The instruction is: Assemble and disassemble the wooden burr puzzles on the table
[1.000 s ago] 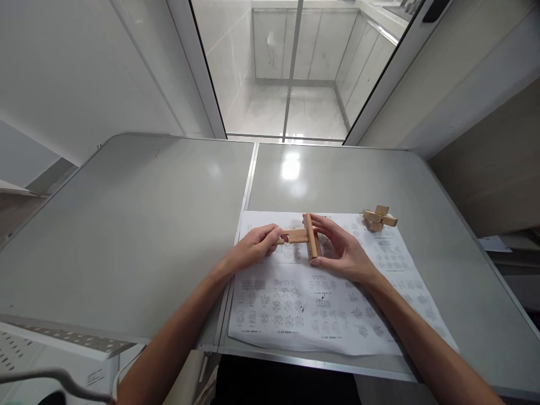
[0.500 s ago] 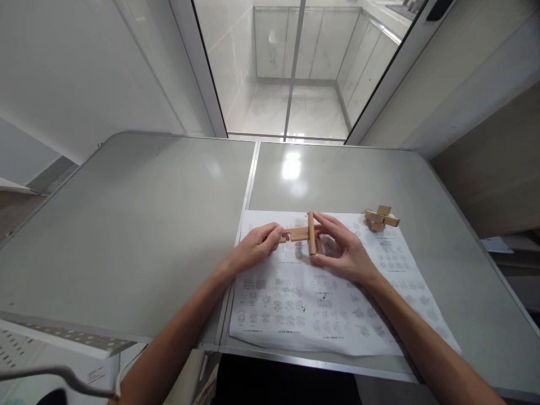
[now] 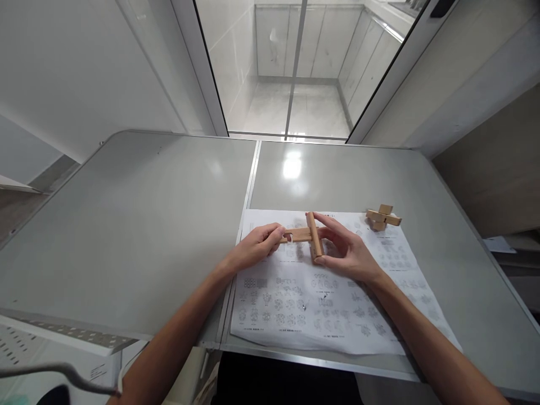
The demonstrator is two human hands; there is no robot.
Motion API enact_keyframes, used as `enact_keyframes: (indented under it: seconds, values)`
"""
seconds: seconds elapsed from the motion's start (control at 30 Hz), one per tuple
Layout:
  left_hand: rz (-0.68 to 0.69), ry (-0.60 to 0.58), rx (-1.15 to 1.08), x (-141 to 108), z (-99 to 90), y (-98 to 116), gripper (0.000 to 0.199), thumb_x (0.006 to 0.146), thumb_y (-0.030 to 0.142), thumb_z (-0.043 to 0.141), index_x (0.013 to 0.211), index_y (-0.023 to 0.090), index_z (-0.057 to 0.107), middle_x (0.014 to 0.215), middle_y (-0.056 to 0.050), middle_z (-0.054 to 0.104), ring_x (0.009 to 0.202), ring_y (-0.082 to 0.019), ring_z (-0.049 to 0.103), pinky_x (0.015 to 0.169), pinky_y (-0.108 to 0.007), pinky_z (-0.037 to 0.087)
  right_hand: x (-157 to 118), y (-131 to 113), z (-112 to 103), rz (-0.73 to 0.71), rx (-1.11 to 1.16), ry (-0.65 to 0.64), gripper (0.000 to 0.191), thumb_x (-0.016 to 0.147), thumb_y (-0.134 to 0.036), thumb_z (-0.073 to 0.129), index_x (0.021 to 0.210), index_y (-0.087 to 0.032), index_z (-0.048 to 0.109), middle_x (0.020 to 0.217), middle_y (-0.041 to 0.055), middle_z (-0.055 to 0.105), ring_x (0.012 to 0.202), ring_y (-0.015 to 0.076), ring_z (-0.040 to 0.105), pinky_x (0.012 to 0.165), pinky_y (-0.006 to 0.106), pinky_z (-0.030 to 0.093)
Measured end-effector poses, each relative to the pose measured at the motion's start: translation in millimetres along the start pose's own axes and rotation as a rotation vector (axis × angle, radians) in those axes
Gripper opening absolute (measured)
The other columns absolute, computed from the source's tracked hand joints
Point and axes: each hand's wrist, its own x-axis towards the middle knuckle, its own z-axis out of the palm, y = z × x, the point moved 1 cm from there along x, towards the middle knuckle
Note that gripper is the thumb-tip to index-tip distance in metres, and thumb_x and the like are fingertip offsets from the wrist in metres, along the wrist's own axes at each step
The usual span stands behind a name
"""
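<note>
My left hand [image 3: 262, 246] pinches the left end of a notched wooden puzzle piece [image 3: 298, 234], which points to the right. Across its far end stands a second wooden puzzle piece [image 3: 314, 236], gripped at top and bottom between the fingers and thumb of my right hand [image 3: 346, 247]. The two pieces meet in a T or cross shape; how they fit together is hidden. Both hands are above a printed instruction sheet [image 3: 291, 332] covered in small line diagrams. At the sheet's upper right corner sits a cluster of interlocked wooden pieces [image 3: 382, 217].
The grey folding table [image 3: 169, 225] has a metal seam [image 3: 253, 174] running beside the sheet's left edge. Beyond its back edge is a glass door [image 3: 291, 112]. A white perforated object [image 3: 50, 349] and a grey cable [image 3: 63, 370] are at the lower left.
The crosswise piece in my right hand has turned, its lower end now tilting further right and toward me. My left hand keeps its hold on the notched piece.
</note>
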Motion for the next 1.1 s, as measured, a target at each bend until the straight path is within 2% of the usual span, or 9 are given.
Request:
enact_keyframes:
  seconds: [0.37,0.47,0.7,1.1]
  values:
    - [0.019,0.029,0.051,-0.1,1.9,2.0,0.043,0.109,0.05,0.042,0.089,0.018,0.063,0.065,0.004,0.044,0.058,-0.012,0.039,0.057,-0.027,0.033,0.9,-4.3,4.0,-0.015,-0.07,0.059,0.082,0.087,-0.031,0.087,0.161,-0.042,0.052,0.153,0.0076,0.058,0.117,0.0297,0.071,0.102,0.05,0.063]
    - [0.028,0.027,0.065,-0.5,2.4,2.8,0.043,0.109,0.049,0.042,0.089,0.017,0.063,0.066,0.004,0.045,0.059,-0.012,0.04,0.058,-0.027,0.033,0.9,-3.8,4.6,-0.022,-0.072,0.041,0.082,0.088,-0.032,0.087,0.161,-0.041,0.052,0.152,0.0084,0.059,0.116,0.0296,0.071,0.1,0.049,0.064]
    - [0.024,0.007,0.058,-1.6,1.4,2.9,0.045,0.109,0.05,0.042,0.093,0.017,0.066,0.066,0.005,0.044,0.058,-0.012,0.038,0.058,-0.027,0.032,0.7,-3.5,3.4,-0.048,-0.064,0.001,0.083,0.089,-0.03,0.087,0.162,-0.042,0.05,0.156,0.008,0.057,0.117,0.0279,0.069,0.101,0.047,0.062]
    - [0.018,0.022,0.046,-0.9,3.4,2.3,0.045,0.11,0.051,0.04,0.096,0.017,0.066,0.064,0.006,0.043,0.056,-0.012,0.039,0.056,-0.026,0.032,0.8,-6.9,5.8,-0.075,-0.123,0.034,0.081,0.091,-0.038,0.086,0.163,-0.042,0.05,0.158,0.011,0.054,0.114,0.0282,0.072,0.1,0.05,0.062]
